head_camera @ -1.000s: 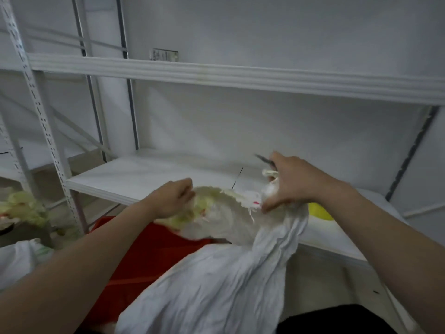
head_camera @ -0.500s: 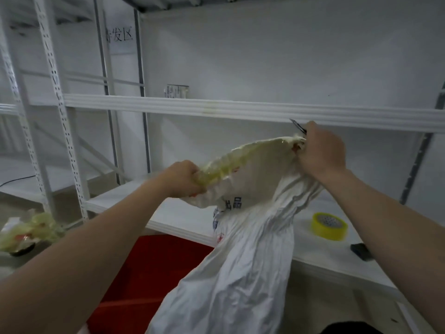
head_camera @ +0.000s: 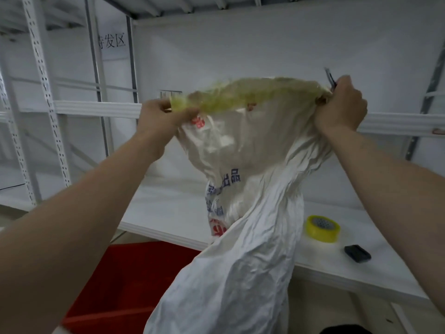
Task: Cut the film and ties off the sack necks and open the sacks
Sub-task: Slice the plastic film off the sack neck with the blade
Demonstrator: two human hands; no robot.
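A white woven sack (head_camera: pixel 245 249) with blue and red print hangs in front of me, its mouth stretched wide between both hands. Yellowish film (head_camera: pixel 245 92) runs along the top rim. My left hand (head_camera: pixel 161 118) grips the left end of the rim and the film there. My right hand (head_camera: pixel 340 109) grips the right end of the rim. A thin dark blade (head_camera: pixel 329 77) sticks up out of my right fist. What is inside the sack is hidden.
A white shelf board (head_camera: pixel 168 213) lies behind the sack, with a yellow tape roll (head_camera: pixel 322 228) and a small black object (head_camera: pixel 357 253) on its right part. A red crate (head_camera: pixel 120 280) sits below on the left. White perforated rack uprights (head_camera: pixel 41 75) stand at left.
Both hands have lifted the sack from shelf height to above the middle shelf rail and pulled apart, spreading the bunched neck into a wide stretched mouth.
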